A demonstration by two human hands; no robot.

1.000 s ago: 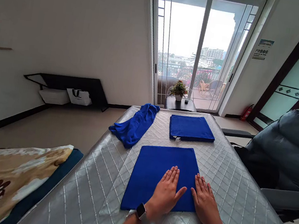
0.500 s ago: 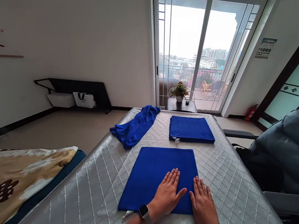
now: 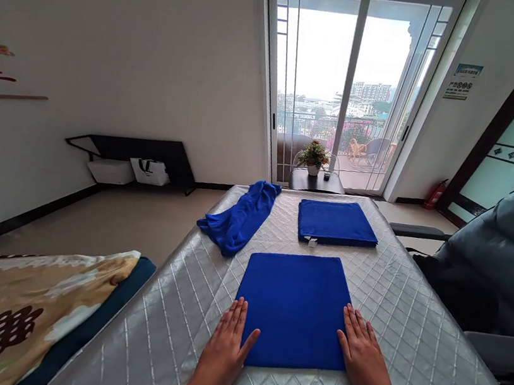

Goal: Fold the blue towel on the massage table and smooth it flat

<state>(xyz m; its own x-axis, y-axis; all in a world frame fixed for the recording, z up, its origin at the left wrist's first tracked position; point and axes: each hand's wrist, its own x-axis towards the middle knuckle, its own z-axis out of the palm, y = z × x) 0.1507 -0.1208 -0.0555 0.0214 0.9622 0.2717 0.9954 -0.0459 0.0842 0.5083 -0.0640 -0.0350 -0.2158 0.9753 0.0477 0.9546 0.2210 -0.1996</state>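
Observation:
A folded blue cloth (image 3: 295, 309) lies flat in front of me on a silver quilted table cover (image 3: 162, 326). My left hand (image 3: 228, 336) rests open along its left edge, thumb spread over the near left corner. On the right edge lies my right hand (image 3: 362, 344), palm down, fingers stretched out. Neither hand grips anything. Farther back sits a neat stack of folded blue cloths (image 3: 336, 221) with a small white tag at its near edge. A crumpled blue cloth (image 3: 241, 217) is spread loosely at the far left of the table.
A small dark table (image 3: 299, 179) with a potted plant (image 3: 314, 156) stands beyond the far edge. On the right is a dark padded chair (image 3: 507, 253). A patterned blanket (image 3: 55, 298) lies at lower left, and a low black rack (image 3: 133, 150) stands by the wall.
My left hand has slid from the middle of the folded cloth to its left edge. The right hand stays at the right edge. The view has shifted slightly.

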